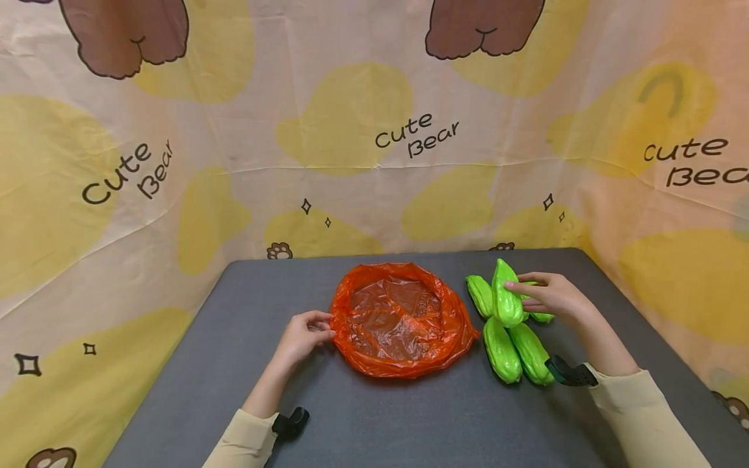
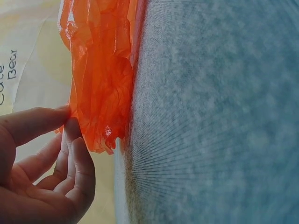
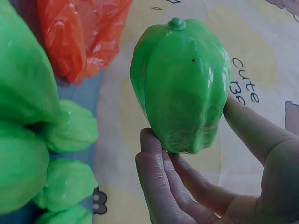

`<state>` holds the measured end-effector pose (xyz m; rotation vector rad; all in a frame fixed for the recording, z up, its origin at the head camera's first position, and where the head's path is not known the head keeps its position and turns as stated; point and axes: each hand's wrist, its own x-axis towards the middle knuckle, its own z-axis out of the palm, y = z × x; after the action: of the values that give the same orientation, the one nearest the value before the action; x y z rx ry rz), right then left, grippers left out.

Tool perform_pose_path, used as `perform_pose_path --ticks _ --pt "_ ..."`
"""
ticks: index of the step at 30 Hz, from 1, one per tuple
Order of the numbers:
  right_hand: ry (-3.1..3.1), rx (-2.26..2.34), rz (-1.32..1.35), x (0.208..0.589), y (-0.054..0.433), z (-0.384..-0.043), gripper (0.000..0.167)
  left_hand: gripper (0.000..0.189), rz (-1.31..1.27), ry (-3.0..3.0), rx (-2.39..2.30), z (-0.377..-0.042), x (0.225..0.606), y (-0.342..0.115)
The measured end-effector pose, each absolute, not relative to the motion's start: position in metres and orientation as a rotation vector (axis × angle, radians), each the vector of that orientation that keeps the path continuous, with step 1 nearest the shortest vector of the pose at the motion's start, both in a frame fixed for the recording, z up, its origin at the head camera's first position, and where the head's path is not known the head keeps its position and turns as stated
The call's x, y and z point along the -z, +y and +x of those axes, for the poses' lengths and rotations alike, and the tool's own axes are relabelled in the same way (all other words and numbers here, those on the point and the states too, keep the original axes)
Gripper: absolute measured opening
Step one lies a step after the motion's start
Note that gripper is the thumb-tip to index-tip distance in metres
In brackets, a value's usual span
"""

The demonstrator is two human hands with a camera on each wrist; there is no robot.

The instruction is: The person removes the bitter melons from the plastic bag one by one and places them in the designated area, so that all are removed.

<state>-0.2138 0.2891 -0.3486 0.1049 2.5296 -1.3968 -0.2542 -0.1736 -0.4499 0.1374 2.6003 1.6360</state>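
Observation:
An orange-red plastic bag (image 1: 459,318) sits on the table with its mouth spread wide and its rim rolled outward. At the bag's left side, my left hand (image 1: 307,336) pinches the rim between thumb and fingertips, as the bag's edge (image 2: 103,74) in the left wrist view shows. My right hand (image 1: 552,296) grips a glossy, ribbed green papaya (image 1: 506,299) and holds it above the others, its pointed end up. In the right wrist view, thumb and fingers hold this papaya (image 3: 184,88) from opposite sides, the stem nub facing the camera.
Several more green papayas lie in a group right of the bag, among them a near one (image 1: 502,354) and a far-left one (image 1: 480,296). The dark grey table (image 1: 374,422) meets a printed cloth backdrop (image 1: 339,195) at its back and sides.

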Motion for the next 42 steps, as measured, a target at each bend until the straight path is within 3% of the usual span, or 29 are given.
perform_pose_path --ticks 16,42 --pt "2.557 1.307 0.149 0.353 0.319 -0.207 0.088 0.033 0.167 2.613 -1.629 -0.257 0.453 -0.175" --pt "2.536 1.228 0.116 0.371 0.356 -0.189 0.081 0.033 0.172 2.620 -1.614 -0.257 0.452 -0.174"
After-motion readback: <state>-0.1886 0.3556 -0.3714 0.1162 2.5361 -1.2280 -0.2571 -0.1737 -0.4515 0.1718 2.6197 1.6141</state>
